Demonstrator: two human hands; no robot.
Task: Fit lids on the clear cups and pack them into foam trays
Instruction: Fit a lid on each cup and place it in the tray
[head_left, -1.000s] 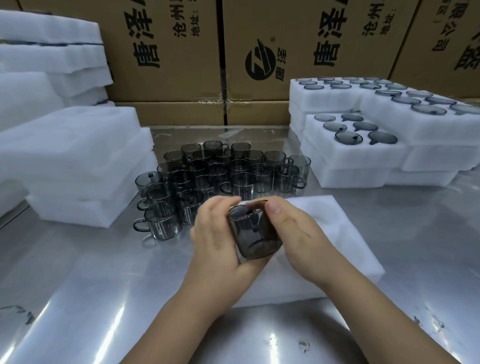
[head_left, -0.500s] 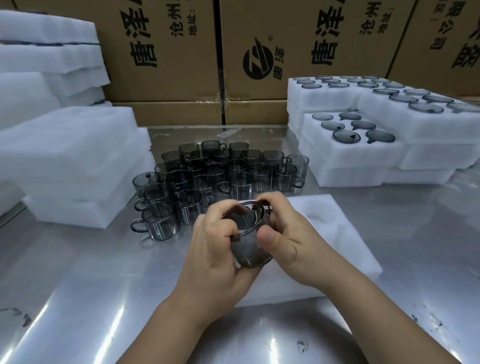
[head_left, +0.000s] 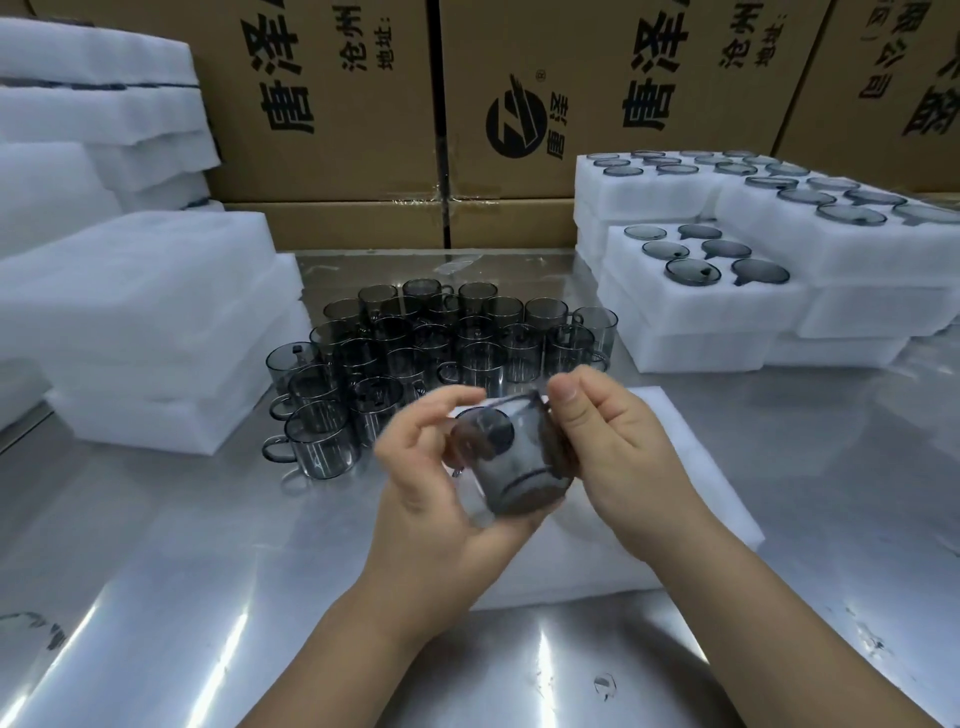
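Observation:
A smoky clear cup (head_left: 511, 467) is held in mid-air above a white foam tray (head_left: 675, 499) lying on the steel table. My left hand (head_left: 431, 483) cradles the cup from below and from the left, fingers curled around it. My right hand (head_left: 618, 447) grips its right side, thumb at the rim. A dark round lid (head_left: 491, 431) sits tilted in the cup's mouth; the picture is blurred there. Behind my hands stands a cluster of several more smoky cups with handles (head_left: 441, 353).
Filled foam trays (head_left: 696, 306) with lidded cups are stacked at the back right. Stacks of plain foam sheets (head_left: 140, 322) rise at the left. Printed cardboard boxes (head_left: 332, 104) wall off the back. The shiny steel table (head_left: 156, 597) spreads toward me.
Both hands have turned the cup, so its mouth tips toward me. My left fingers have lifted off the rim and my right thumb has moved up to it.

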